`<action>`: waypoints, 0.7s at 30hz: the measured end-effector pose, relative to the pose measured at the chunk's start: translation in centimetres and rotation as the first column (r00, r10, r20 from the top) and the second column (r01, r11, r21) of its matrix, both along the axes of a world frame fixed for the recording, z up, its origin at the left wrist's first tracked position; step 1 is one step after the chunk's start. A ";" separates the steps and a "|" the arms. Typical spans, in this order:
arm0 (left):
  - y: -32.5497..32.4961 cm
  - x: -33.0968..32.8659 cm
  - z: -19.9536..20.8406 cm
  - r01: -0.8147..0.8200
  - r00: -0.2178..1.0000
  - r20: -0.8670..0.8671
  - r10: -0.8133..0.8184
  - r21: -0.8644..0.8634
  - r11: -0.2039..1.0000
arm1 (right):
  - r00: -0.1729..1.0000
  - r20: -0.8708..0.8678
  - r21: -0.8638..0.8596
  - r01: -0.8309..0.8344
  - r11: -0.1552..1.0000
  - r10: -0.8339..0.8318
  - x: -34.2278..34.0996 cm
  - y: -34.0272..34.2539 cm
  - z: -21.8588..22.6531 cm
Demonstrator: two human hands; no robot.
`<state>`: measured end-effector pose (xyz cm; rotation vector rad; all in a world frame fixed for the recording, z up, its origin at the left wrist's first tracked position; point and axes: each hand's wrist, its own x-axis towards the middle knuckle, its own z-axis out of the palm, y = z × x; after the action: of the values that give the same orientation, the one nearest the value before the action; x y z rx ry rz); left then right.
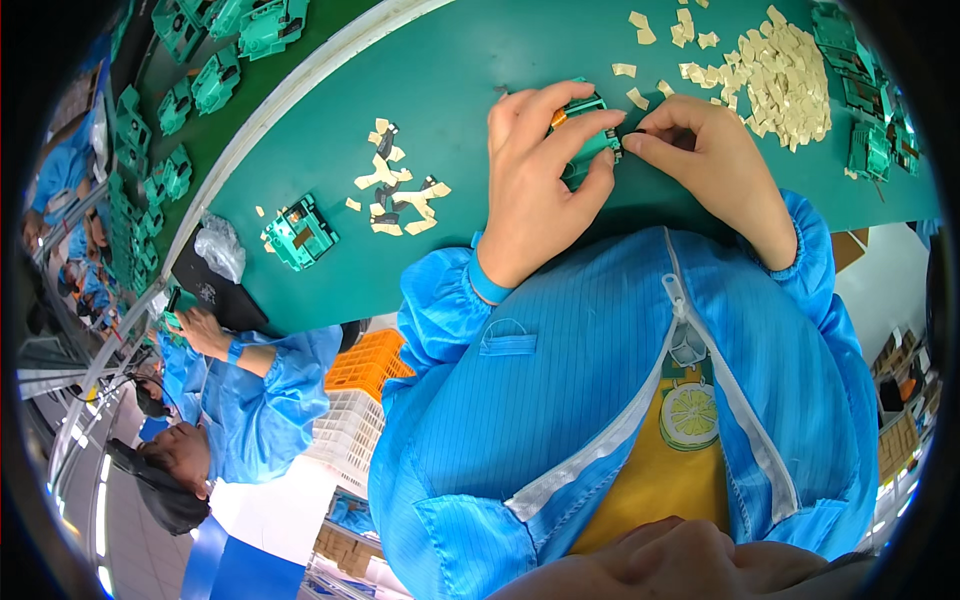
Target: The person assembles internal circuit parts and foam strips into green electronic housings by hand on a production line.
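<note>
Near the table's front edge, my left hand [545, 165] grips a green plastic housing [592, 148], its fingers over the top and its thumb along the near side. A small orange strip [559, 118] shows on the housing beneath my fingers. My right hand [715, 165] is closed in a pinch against the housing's right side. Something small and dark shows at its fingertips, too hidden to name. To the right lies a large pile of small cream-coloured pieces [785, 85], with several strays scattered toward my hands.
Left on the green table [450, 90] lie another green housing [302, 232], cream and black scraps [395, 190] and a clear plastic bag [220, 247]. More green housings [870, 150] line the right edge. Beyond a pale rail [290, 85] sit several housings. A co-worker's hand [203, 330] works at left.
</note>
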<state>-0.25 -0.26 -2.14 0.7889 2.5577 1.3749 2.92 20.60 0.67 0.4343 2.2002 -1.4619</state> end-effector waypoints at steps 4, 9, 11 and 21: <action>-0.1 -0.3 -0.1 0.014 1.000 -0.018 -0.014 -0.004 1.000 | 0.990 -0.141 0.061 -0.012 0.998 0.021 0.1 0.3 -0.3; 0.1 -0.3 0.7 0.013 1.000 -0.008 -0.014 -0.020 1.000 | 0.999 -0.036 -0.110 0.009 0.994 -0.013 -0.6 0.8 -0.3; -0.1 -0.2 0.0 0.048 0.997 -0.051 -0.050 -0.046 0.998 | 0.999 0.032 -0.150 -0.009 0.989 0.014 -0.8 1.1 -0.3; -0.8 -0.8 0.6 0.132 0.984 0.093 -0.153 0.206 0.970 | 0.989 0.087 -0.510 0.145 0.848 -0.116 0.0 0.8 0.5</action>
<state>-1.08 -1.11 -1.58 0.8842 2.2597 1.5973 2.90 21.36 1.15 0.4317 1.6615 -2.0053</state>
